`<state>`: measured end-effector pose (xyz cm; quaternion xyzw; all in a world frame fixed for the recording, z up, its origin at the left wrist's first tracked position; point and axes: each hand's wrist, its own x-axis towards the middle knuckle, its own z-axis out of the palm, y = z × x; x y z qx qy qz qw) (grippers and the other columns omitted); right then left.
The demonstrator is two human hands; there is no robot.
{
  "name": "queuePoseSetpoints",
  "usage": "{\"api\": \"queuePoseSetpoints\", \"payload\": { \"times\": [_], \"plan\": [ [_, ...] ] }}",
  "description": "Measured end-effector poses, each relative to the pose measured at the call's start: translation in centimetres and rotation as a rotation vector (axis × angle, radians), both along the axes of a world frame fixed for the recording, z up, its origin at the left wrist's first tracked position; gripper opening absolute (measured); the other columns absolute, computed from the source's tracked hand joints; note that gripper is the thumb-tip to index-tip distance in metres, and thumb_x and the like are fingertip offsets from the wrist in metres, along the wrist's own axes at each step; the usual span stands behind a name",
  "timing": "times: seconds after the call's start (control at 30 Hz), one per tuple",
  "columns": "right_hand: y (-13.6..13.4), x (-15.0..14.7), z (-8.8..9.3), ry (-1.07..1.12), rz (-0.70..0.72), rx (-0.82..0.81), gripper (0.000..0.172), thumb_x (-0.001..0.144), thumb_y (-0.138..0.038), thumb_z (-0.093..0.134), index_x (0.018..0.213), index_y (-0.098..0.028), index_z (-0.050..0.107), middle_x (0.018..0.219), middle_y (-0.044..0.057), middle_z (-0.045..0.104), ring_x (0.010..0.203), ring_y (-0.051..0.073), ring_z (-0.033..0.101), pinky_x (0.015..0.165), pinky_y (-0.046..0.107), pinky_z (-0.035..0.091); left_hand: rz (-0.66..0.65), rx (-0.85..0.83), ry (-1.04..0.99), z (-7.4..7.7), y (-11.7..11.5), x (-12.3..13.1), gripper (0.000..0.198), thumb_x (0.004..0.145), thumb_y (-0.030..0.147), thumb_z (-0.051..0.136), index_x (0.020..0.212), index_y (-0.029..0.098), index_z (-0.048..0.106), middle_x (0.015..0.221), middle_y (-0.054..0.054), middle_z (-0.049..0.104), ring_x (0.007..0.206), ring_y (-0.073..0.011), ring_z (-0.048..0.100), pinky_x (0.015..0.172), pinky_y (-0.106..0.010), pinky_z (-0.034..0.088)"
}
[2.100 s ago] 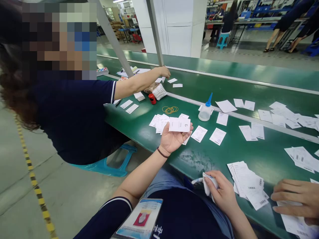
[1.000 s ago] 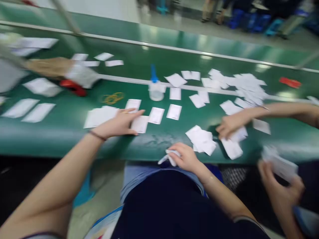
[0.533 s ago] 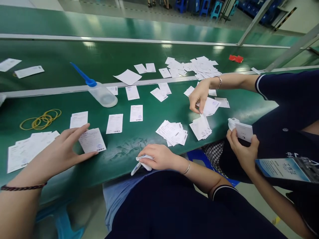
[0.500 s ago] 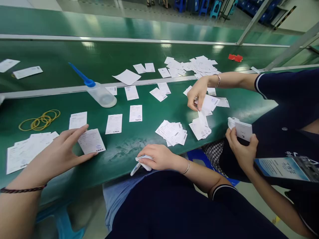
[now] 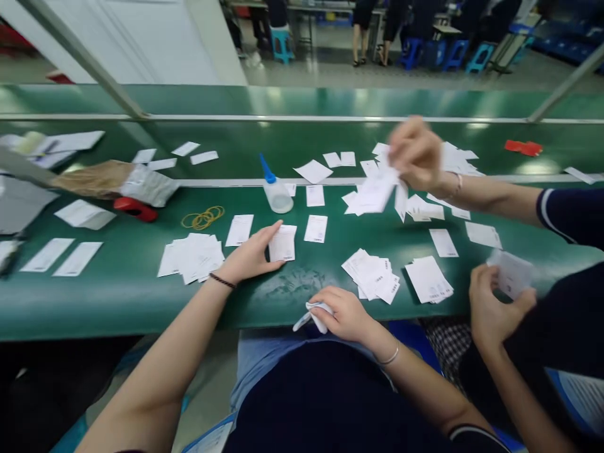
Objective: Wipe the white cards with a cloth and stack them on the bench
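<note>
A green workbench (image 5: 94, 302) is strewn with printed white paper slips (image 5: 316, 228). The left hand (image 5: 248, 255) is held half open, palm down, with its fingers laid on a single slip (image 5: 282, 243) at three o'clock from the wrist, not gripping it. The right hand (image 5: 346, 314) is curled closed around a white cloth (image 5: 314, 316) at the bench's near edge. A loose stack of slips (image 5: 370, 275) is lying at two o'clock from that cloth. A co-worker's blurred hand (image 5: 415, 153) is raised at one o'clock, and yellow rubber bands (image 5: 202, 218) are lying at ten o'clock from the left hand.
</note>
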<state>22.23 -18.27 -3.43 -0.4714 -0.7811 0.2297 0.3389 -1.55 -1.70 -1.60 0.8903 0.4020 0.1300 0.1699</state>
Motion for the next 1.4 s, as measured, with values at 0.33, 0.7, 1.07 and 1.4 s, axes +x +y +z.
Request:
{"api": "queuePoseSetpoints", "payload": {
  "times": [0.33,0.7,1.07,1.4],
  "plan": [
    [-0.3,0.2,-0.6,0.086,0.035,0.062,0.016,0.096,-0.028,0.052,0.101,-0.020,0.065,0.093,0.007,0.071,0.085,0.018,0.067,0.078,0.031,0.055,-0.046,0.128,-0.142,-0.2,-0.3,-0.1,0.088,0.078,0.037,0.066,0.152,0.015,0.023,0.147,-0.017,0.044,0.136,-0.0307,0.045,0.113,-0.044,0.039],
    [-0.2,0.3,-1.1,0.040,0.047,0.070,0.012,0.095,-0.026,0.053,0.101,-0.022,0.062,0.093,0.006,0.069,0.085,0.018,0.067,0.074,0.029,0.054,0.209,-0.787,-1.648,0.8,-4.8,1.9,0.083,0.076,0.071,0.052,0.139,0.017,0.044,0.129,-0.015,0.062,0.128,-0.0332,0.053,0.111,-0.051,0.037],
    [0.0,0.5,-1.6,0.022,0.043,0.150,0.015,0.095,-0.031,0.054,0.099,-0.021,0.065,0.091,0.006,0.070,0.082,0.018,0.069,0.073,0.029,0.056,0.226,-0.844,-2.062,1.6,-5.1,0.4,0.067,0.080,0.060,0.052,0.126,0.011,0.050,0.129,-0.017,0.060,0.130,-0.0302,0.051,0.113,-0.042,0.035],
    [0.2,0.9,-1.5,0.003,0.068,0.136,0.011,0.093,-0.028,0.057,0.103,-0.028,0.061,0.091,0.006,0.070,0.081,0.021,0.071,0.070,0.032,0.059,0.596,-0.042,-0.741,-0.8,-2.6,-12.9,0.090,0.064,0.046,0.077,0.142,0.020,0.040,0.131,-0.013,0.057,0.128,-0.0293,0.052,0.113,-0.049,0.034]
  ]
}}
